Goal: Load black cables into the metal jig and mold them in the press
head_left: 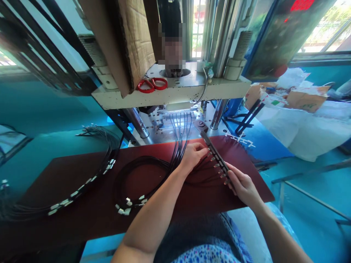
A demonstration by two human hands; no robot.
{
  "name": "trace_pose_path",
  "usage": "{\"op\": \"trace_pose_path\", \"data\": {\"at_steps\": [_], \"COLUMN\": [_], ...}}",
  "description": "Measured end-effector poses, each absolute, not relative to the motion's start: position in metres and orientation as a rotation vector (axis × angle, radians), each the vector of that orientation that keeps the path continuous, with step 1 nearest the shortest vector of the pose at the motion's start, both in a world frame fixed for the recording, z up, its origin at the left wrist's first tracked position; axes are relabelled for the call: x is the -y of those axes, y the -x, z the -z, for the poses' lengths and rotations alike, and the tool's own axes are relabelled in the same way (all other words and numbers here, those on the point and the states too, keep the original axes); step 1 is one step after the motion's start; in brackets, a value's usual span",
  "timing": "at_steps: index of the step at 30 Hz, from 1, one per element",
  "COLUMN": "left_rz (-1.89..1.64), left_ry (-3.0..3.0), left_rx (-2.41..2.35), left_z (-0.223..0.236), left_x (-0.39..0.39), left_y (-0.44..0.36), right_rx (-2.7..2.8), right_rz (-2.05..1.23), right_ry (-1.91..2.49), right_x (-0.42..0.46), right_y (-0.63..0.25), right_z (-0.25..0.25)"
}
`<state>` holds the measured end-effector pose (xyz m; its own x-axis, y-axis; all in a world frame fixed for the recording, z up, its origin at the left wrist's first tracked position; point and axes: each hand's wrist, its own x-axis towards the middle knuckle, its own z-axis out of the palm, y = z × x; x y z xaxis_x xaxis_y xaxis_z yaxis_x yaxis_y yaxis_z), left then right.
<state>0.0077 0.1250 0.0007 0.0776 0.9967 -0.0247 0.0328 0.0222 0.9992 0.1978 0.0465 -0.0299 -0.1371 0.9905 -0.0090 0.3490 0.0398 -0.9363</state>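
Note:
A long, narrow dark metal bar (215, 153) lies at a slant over the red-brown board, with several small metal connectors along its left edge. My right hand (243, 184) grips its near end, thumb on top. Close to the bar's upper half, my left hand (194, 156) is closed in a pinch at a connector; what sits between its fingertips is too small to make out. Black cables (179, 148) run from the machine past my left hand and loop on the board. Thin cable ends trail from the bar's connectors.
The press machine's cream plate (175, 95) stands ahead, with red-handled scissors (152, 85) and a cardboard sheet (137, 44) on it. Another cable bundle (82, 188) with white tags curves across the red-brown board (90, 226) at left. White bags and boxes (304, 98) stand right.

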Motion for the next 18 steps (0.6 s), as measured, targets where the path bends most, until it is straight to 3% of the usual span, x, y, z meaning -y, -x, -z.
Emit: {"op": "trace_pose_path", "data": {"at_steps": [7, 11, 18], "left_rz": [-0.978, -0.982, -1.128], "left_ry": [-1.446, -1.672, -1.534], "left_rx": [-1.322, -1.518, -1.741], "left_z": [0.021, 0.008, -0.023], "left_x": [-0.136, -0.137, -0.155], "left_y": [-0.004, 0.004, 0.060], "right_rx": [1.755, 1.830, 2.675], "right_rz": [-1.001, -0.957, -0.064], "right_ry": [1.487, 1.581, 1.933], "right_x": [-0.054, -0.063, -0.062], "right_y": [-0.191, -0.188, -0.177], "right_z": [0.024, 0.019, -0.005]}}
